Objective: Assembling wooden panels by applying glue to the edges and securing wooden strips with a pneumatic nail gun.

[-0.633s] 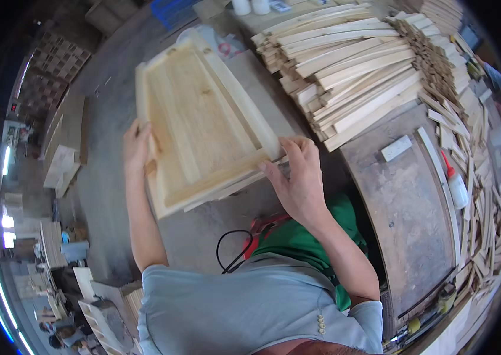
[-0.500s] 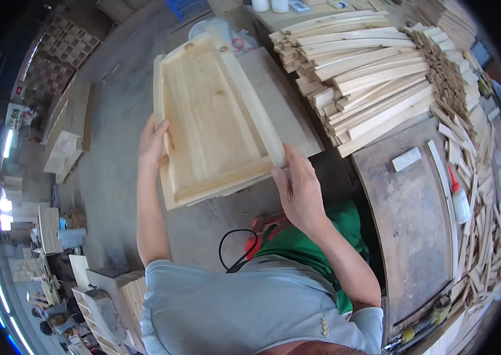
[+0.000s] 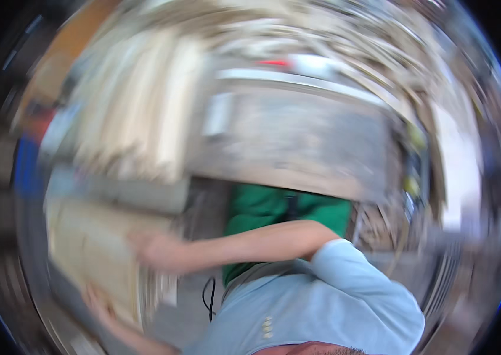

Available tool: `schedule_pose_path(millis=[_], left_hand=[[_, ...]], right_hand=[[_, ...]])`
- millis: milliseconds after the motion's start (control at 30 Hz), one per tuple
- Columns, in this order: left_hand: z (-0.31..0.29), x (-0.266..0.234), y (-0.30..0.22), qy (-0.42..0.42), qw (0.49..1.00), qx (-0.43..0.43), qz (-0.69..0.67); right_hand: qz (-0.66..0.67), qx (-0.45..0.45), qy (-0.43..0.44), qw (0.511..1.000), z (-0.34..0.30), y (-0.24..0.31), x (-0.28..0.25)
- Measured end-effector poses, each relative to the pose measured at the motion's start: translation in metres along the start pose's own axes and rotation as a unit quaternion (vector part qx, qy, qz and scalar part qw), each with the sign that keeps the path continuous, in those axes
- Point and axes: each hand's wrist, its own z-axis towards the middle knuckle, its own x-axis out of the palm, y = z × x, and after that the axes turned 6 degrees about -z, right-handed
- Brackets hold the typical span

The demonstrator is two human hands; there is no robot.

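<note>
At the left lies a pale wooden frame panel (image 3: 93, 236), smeared by motion, with layered edges of wood beneath its right side. My left hand (image 3: 100, 306) is at the panel's near edge, fingers toward it. Over the panel's right side reaches my right hand (image 3: 161, 251), its forearm crossing in front of my body. The fingers of both hands are too blurred to show whether they grip the panel.
Ahead is a worn workbench top (image 3: 310, 142) with a white block (image 3: 219, 114), a long pale strip (image 3: 298, 80) and a white bottle (image 3: 312, 65) with a red tip. Stacked wooden slats (image 3: 138, 106) stand at the left. A black cable (image 3: 206, 299) hangs near me.
The view has swung right, toward the workbench. The panel, earlier held up tilted between both hands, is now lower left over layered wood. My right arm now stretches left across my body.
</note>
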Motion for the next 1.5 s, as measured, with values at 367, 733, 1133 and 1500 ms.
schedule_pose_path(millis=[367,733,1133,1500], left_hand=[[-0.164,0.233,-0.179,0.438,0.796,0.408,0.094],[-0.565,0.599,-0.220,0.681,0.416,0.587,-0.137],[-0.612,0.631,-0.215,0.638,0.488,0.590,-0.075],[-0.264,0.524,-0.215,0.738,0.618,0.024,-0.270]], right_hand=[[-0.034,0.279,-0.535,0.797,-0.278,-0.008,-0.256],[-0.209,0.438,-0.796,0.361,-0.505,-0.005,-0.295],[-0.066,0.287,-0.882,0.367,-0.490,-0.002,-0.280],[0.271,0.066,-0.808,0.518,-0.388,0.004,-0.234]])
